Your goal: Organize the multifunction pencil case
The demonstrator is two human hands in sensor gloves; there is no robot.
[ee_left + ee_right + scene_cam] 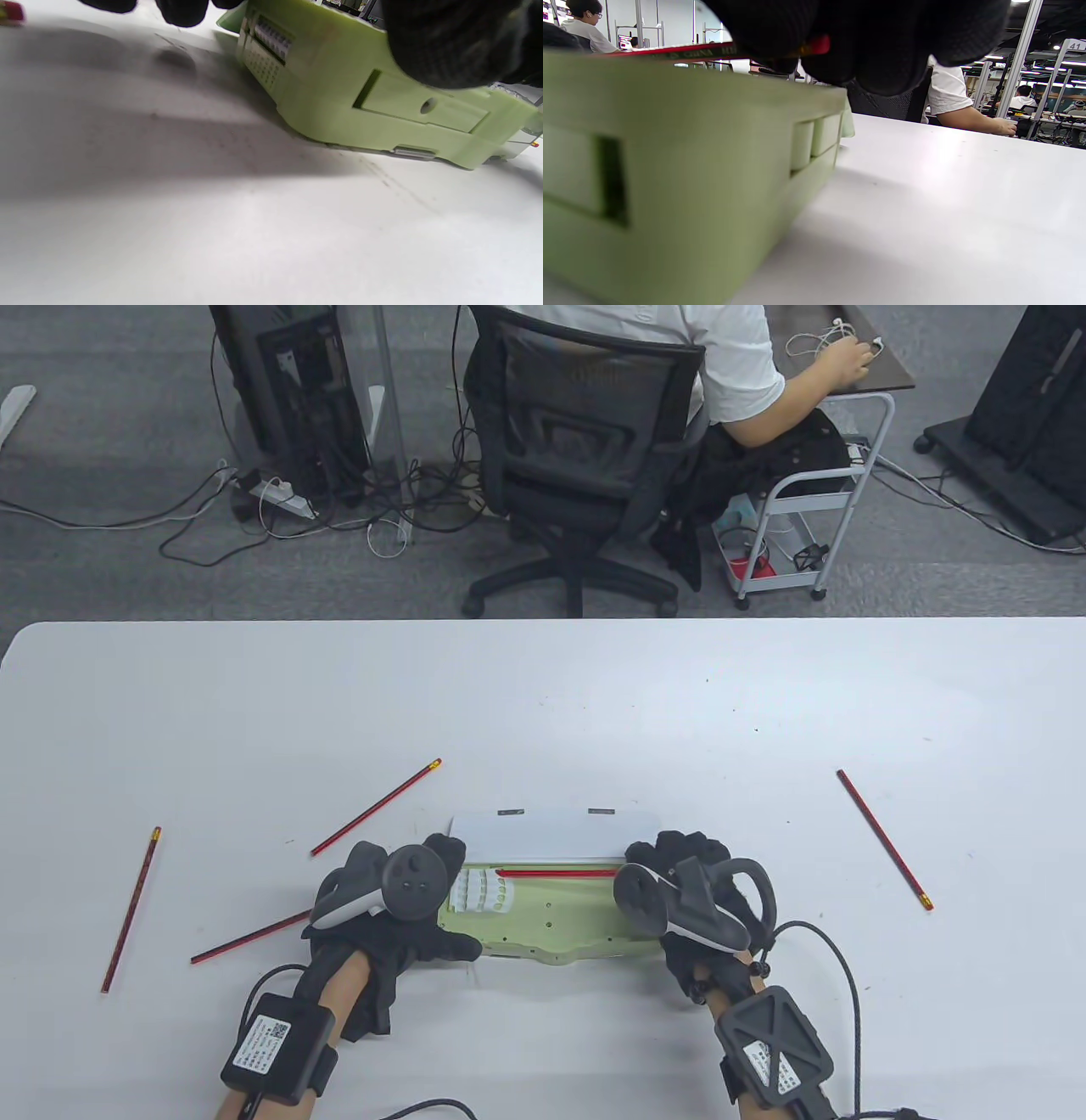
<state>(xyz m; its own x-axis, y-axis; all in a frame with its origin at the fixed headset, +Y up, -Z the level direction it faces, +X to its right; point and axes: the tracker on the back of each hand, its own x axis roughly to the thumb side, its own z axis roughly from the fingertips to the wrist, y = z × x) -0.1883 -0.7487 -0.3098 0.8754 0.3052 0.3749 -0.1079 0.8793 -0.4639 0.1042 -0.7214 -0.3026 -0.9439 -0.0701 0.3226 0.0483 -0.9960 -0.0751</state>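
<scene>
Green pencil case lies open on the white table, near edge centre, white lid folded back on the far side. Left hand rests on the case's left end, thumb along its near edge, fingers curled over the left end. Right hand at the right end pinches a red pencil lying along the case's far side. Four more red pencils loose: far left, left centre, near left hand, right.
</scene>
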